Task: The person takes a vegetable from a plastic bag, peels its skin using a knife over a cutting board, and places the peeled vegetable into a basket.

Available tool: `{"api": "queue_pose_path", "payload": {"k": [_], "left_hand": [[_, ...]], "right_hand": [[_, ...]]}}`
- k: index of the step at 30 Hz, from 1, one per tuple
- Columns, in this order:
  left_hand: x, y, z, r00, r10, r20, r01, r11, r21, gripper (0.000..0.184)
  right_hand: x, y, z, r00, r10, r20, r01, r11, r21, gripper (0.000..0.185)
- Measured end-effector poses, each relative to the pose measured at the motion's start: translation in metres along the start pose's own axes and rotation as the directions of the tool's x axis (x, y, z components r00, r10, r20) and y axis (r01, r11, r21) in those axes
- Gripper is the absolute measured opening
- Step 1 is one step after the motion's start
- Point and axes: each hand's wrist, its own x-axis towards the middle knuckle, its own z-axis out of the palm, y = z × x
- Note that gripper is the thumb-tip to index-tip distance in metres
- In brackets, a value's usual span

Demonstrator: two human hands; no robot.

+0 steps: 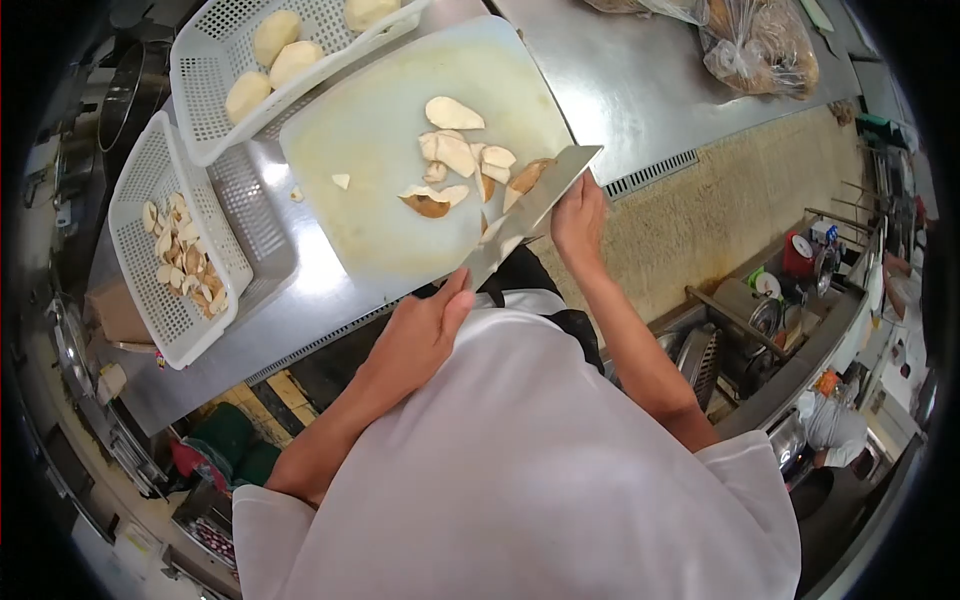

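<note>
A broad steel cleaver (540, 205) lies slantwise over the near right edge of a pale plastic cutting board (370, 130). My left hand (425, 325) is closed at its lower left end, thumb along the metal. My right hand (578, 225) is closed at the blade's upper right part; the handle is hidden from me. Pale offcuts (450, 150), some with brown skin (428, 204), are scattered on the board beside the blade. A brown-skinned piece (530, 178) rests against the blade. One small chip (341, 181) sits apart on the left.
A white perforated basket (190, 135) at the upper left holds several peeled, potato-like tubers (276, 38). Below it, another white basket (170, 335) contains trimmings (185, 265). Clear bags (760, 50) of brown produce stand on the steel table (620, 70). A person (835, 425) appears far right.
</note>
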Motion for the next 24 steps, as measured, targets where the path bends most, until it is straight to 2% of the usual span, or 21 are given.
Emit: {"api": "queue_pose_path", "payload": {"k": [2, 3, 6, 7, 9, 10, 11, 12, 14, 15, 16, 18, 20, 21, 24], "left_hand": [[0.029, -0.019, 0.020, 0.943, 0.260, -0.209, -0.270, 0.962, -0.024, 0.056], [0.046, -0.019, 0.021, 0.942, 0.259, -0.215, -0.270, 0.963, -0.022, 0.056], [0.070, -0.011, 0.014, 0.994, 0.095, -0.051, -0.100, 0.988, -0.121, 0.061], [0.064, -0.008, 0.013, 0.998, 0.049, -0.048, -0.056, 0.986, -0.155, 0.063], [0.053, -0.008, 0.010, 0.998, 0.009, -0.057, -0.019, 0.982, -0.186, 0.064], [0.044, -0.013, 0.011, 0.992, 0.074, -0.105, -0.088, 0.985, -0.147, 0.059], [0.040, -0.018, 0.013, 0.980, 0.136, -0.147, -0.152, 0.983, -0.105, 0.054], [0.047, -0.028, 0.020, 0.980, 0.132, -0.147, -0.149, 0.983, -0.106, 0.054], [0.067, -0.053, 0.035, 0.846, 0.395, -0.359, -0.404, 0.913, 0.054, 0.064], [0.075, -0.047, 0.033, 0.843, 0.394, -0.365, -0.403, 0.914, 0.057, 0.064], [0.087, -0.037, 0.033, 0.867, 0.349, -0.355, -0.378, 0.926, -0.014, 0.063], [0.105, -0.024, 0.021, 0.880, 0.298, -0.369, -0.353, 0.932, -0.088, 0.065], [0.115, -0.016, 0.006, 0.995, 0.021, -0.098, -0.052, 0.943, -0.329, 0.069], [0.106, -0.014, 0.003, 0.989, 0.084, -0.123, -0.123, 0.924, -0.363, 0.070], [0.076, -0.034, 0.001, 0.995, 0.047, -0.090, -0.080, 0.909, -0.409, 0.069]], "right_hand": [[0.001, 0.004, 0.003, 1.000, -0.029, -0.004, 0.029, 0.999, 0.038, 0.046], [0.002, 0.002, 0.003, 1.000, 0.010, -0.008, -0.010, 0.999, 0.031, 0.046], [0.006, 0.004, 0.002, 0.999, 0.036, 0.014, -0.036, 0.999, -0.016, 0.046], [0.008, 0.005, 0.004, 0.999, 0.034, 0.036, -0.032, 0.998, -0.056, 0.046], [-0.001, 0.003, 0.014, 1.000, -0.006, 0.025, 0.006, 1.000, -0.004, 0.046], [-0.011, 0.004, 0.017, 1.000, -0.023, 0.013, 0.023, 0.999, 0.035, 0.045], [-0.019, -0.013, 0.015, 0.999, 0.035, 0.038, -0.036, 0.999, 0.002, 0.045], [-0.018, -0.012, 0.016, 0.998, 0.037, 0.042, -0.037, 0.999, 0.002, 0.045], [-0.015, -0.008, 0.018, 0.998, 0.003, 0.061, -0.005, 1.000, 0.029, 0.044], [-0.011, -0.013, 0.014, 0.992, 0.062, 0.107, -0.063, 0.998, 0.011, 0.045], [-0.011, -0.009, 0.018, 0.992, 0.051, 0.116, -0.053, 0.998, 0.015, 0.045], [-0.012, -0.003, 0.027, 0.992, -0.121, 0.040, 0.121, 0.993, -0.004, 0.045], [-0.013, -0.003, 0.027, 0.993, -0.094, 0.066, 0.093, 0.995, 0.017, 0.045], [-0.014, -0.003, 0.024, 0.996, -0.044, 0.078, 0.041, 0.999, 0.032, 0.046], [-0.014, -0.001, 0.020, 0.993, -0.006, 0.119, -0.002, 0.998, 0.069, 0.049]]}}
